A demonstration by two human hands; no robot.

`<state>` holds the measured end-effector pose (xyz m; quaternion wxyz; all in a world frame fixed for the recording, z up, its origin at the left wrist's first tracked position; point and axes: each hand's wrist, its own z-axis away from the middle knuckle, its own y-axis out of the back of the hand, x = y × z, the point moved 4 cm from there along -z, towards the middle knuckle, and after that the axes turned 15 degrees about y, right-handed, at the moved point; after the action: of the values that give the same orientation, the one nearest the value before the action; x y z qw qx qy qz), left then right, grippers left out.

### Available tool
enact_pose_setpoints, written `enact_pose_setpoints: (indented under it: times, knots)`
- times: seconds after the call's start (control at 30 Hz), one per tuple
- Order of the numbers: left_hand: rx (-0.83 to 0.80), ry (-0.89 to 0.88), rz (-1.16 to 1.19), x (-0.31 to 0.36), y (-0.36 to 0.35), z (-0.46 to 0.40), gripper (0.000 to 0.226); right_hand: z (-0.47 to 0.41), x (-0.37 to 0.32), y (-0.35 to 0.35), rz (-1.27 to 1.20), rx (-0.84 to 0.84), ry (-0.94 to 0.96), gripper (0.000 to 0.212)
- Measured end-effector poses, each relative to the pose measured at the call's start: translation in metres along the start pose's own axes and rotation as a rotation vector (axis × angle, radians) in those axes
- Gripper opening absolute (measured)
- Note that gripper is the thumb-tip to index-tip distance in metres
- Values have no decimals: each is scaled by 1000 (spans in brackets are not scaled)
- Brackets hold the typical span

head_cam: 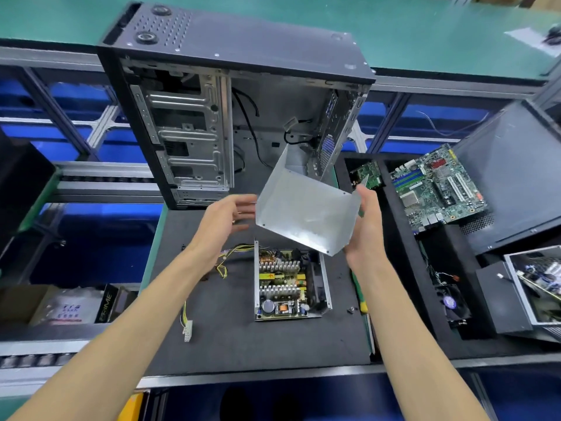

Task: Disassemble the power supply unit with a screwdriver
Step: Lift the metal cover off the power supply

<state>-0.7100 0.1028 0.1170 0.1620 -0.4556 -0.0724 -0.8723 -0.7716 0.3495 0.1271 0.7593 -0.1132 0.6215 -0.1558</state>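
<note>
1. Dark foam matting covers the surface (230, 338), with an emptied computer case (230, 110) standing at its far edge and a tray of boards, a motherboard (437, 189) among them, off to the right.

2. On the mat, close to the person and between the two forearms, lies the power supply unit (290, 284) — opened, its heatsinks and coils showing, its long axis running away from the person. Its cable bundle (226, 259) trails to the left.

3. Above it and lifted well clear hangs the metal cover (306, 208), a bent sheet tilted with its near corner low.

4. The right hand (365, 226) grips the cover's right flange, fingers wrapped behind it. The left hand (226, 221) is beside the cover's left edge with fingers loosely spread, holding nothing; whether a fingertip touches the edge cannot be told.

5. What the next move likely turns on: the cover sits directly over the unit, so it probably has to travel sideways to be set down — the right hand already carries it, and the right side is nearer.

6. A screwdriver (362, 305) with a yellow-green handle lies just right of the unit, partly hidden under the right forearm.
</note>
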Motion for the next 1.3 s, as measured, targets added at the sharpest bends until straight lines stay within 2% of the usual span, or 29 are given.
enact_pose_setpoints:
  times: [0.13,0.27,0.4,0.57,0.73,0.77,0.93,1.03,1.17,1.3]
  knots:
    - [213,51,-81,-17,35,-16,38,-7,8,-2,-126,-66,-56,47]
    - [341,120,-79,-36,94,-31,32,-9,19,-16,-175,-154,-65,45]
    - [433,106,-397,-55,128,-38,26,-7,35,-44,-89,-223,-92,40]
    - [443,164,-591,-72,139,-46,26,-4,55,-80,-3,-256,-123,49]
    - [485,59,-746,-72,127,-54,18,3,64,-104,0,-270,-173,71]
    - [485,45,-762,-71,126,-56,14,3,64,-107,-13,-270,-167,71]
    - [444,58,-758,-71,122,-63,12,-2,68,-109,-119,-228,-96,45]
    - [394,90,-759,-74,115,-62,6,-3,66,-105,-141,-208,-3,41]
    - [306,83,-822,-80,105,-58,17,-3,57,-106,-201,-203,84,46]
    - [240,86,-857,-78,102,-56,16,-7,53,-97,-208,-197,88,44]
